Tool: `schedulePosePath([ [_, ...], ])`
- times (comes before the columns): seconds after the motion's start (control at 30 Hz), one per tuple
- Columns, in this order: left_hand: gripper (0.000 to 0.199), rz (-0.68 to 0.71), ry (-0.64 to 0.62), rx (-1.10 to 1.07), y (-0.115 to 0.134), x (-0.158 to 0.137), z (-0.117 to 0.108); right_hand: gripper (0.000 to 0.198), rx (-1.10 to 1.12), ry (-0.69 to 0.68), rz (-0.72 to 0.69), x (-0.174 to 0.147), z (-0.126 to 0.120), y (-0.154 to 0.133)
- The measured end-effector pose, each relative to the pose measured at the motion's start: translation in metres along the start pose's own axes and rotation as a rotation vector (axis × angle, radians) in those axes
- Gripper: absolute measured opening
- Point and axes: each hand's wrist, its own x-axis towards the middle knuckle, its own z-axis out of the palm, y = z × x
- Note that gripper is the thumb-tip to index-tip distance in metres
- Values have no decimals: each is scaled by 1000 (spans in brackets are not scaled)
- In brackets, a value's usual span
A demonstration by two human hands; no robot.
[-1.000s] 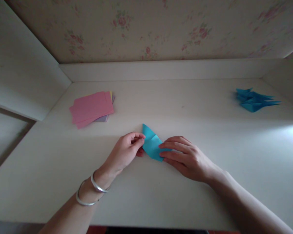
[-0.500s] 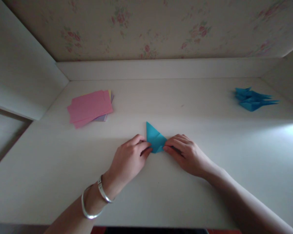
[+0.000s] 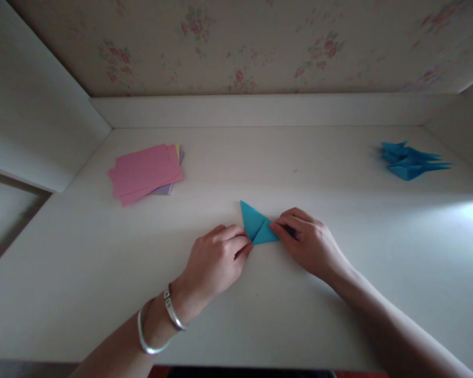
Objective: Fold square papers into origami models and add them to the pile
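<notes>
A small folded piece of blue paper (image 3: 256, 223) lies on the white tabletop between my hands, one point facing away from me. A diagonal fold line crosses its middle. My left hand (image 3: 218, 257) pinches its lower left corner, fingers closed, with two silver bangles on the wrist. On the other side, my right hand (image 3: 309, 239) holds the right corner between thumb and fingers. Both held corners are partly hidden by the fingertips.
A stack of pink paper sheets (image 3: 145, 173), with yellow and purple edges beneath, lies at the back left. Several folded blue paper shapes (image 3: 410, 160) with long points sit at the back right. A white ledge (image 3: 268, 110) and flowered wall bound the table (image 3: 236, 325).
Both hands and the blue paper have shifted slightly right. My right hand has drawn the paper's right part outward, and a clear diagonal fold line now shows.
</notes>
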Motion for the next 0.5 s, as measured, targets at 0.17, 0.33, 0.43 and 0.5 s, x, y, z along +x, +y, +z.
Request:
schedulePosePath([
  [0.17,15,-40,12,-48,2,1,3,21,-11,12,29,0,2,-2],
  [0.33,18,-31,-6,-46,3,0,3,20,-36,18,49,1,3,-3],
  [0.43,18,-17,8,-16,4,0,4,21,-48,22,44,1,3,-3],
  [0.5,18,-13,20,-9,5,-1,5,21,-56,31,38,1,4,-2],
])
